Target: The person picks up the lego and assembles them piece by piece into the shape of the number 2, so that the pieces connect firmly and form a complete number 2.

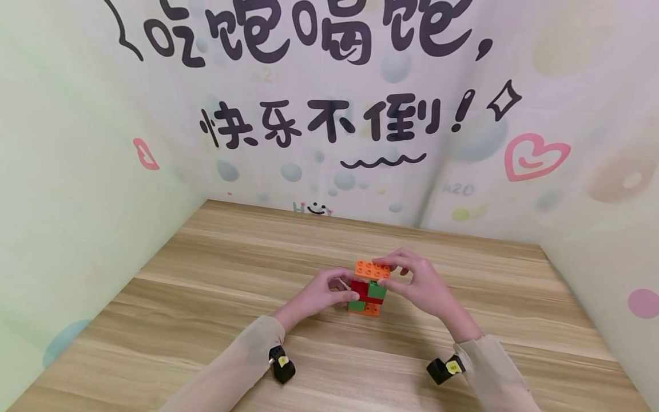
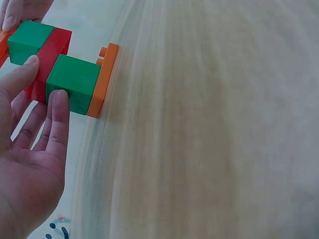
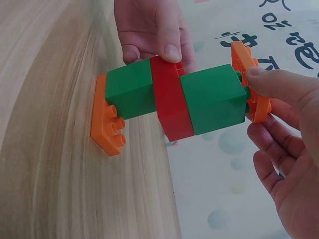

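Observation:
A stack of toy building bricks stands upright on the wooden table, between both hands. At its base lies an orange plate (image 3: 103,124), bearing a lower green brick (image 3: 130,89), then a red brick (image 3: 172,99) and an upper green brick (image 3: 214,99) offset to one side. My left hand (image 1: 323,293) holds the stack at the red brick, thumb on its near face. Thumb and fingers of my right hand (image 1: 422,283) pinch a second orange plate (image 1: 372,269) on top. Green studs show in a narrow gap beneath that plate in the right wrist view.
The wood-grain table (image 1: 216,257) spreads around the stack. Behind it rises a pale printed backdrop (image 1: 288,189) with dark lettering, and similar sheets close off both sides. Small black devices (image 1: 282,366) are worn at both wrists.

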Tool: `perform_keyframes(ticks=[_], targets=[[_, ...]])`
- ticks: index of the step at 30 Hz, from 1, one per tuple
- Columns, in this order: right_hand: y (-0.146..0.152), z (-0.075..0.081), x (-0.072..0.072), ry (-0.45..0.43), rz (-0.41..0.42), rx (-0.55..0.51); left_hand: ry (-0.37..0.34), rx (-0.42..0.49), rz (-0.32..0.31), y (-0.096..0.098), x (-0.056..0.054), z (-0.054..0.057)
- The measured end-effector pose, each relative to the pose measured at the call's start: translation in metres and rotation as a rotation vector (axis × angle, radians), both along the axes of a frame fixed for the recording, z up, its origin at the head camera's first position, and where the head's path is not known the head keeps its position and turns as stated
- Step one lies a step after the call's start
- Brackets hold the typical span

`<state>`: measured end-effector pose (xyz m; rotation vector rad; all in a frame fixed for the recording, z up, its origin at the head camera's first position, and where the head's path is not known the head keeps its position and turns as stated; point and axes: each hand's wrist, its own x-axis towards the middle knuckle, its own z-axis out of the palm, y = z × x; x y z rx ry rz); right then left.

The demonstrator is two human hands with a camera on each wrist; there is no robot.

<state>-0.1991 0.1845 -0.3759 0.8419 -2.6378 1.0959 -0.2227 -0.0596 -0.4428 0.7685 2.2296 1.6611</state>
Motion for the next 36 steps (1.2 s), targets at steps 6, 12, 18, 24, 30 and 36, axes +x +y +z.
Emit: perform_keyframes(ticks=[6, 12, 18, 24, 30, 36], targets=[[-0.001, -0.002, -0.001, -0.013, 0.002, 0.003, -0.010, 0.007, 0.005, 0.000, 0.000, -0.001], [-0.001, -0.003, 0.001, -0.015, 0.011, 0.007, -0.018, 0.016, 0.008, 0.001, -0.001, -0.001], [0.000, -0.005, 0.000, -0.010, 0.023, 0.006, -0.024, 0.019, 0.014, 0.001, -0.001, -0.002], [0.003, -0.008, 0.000, -0.002, 0.064, -0.023, -0.032, 0.010, 0.027, 0.001, -0.001, -0.001], [0.006, -0.009, 0.000, 0.008, 0.078, -0.026, -0.032, 0.010, 0.028, 0.001, -0.001, 0.000], [0.007, -0.011, -0.001, 0.006, 0.088, -0.029, -0.035, 0.013, 0.027, 0.002, 0.000, 0.000]])
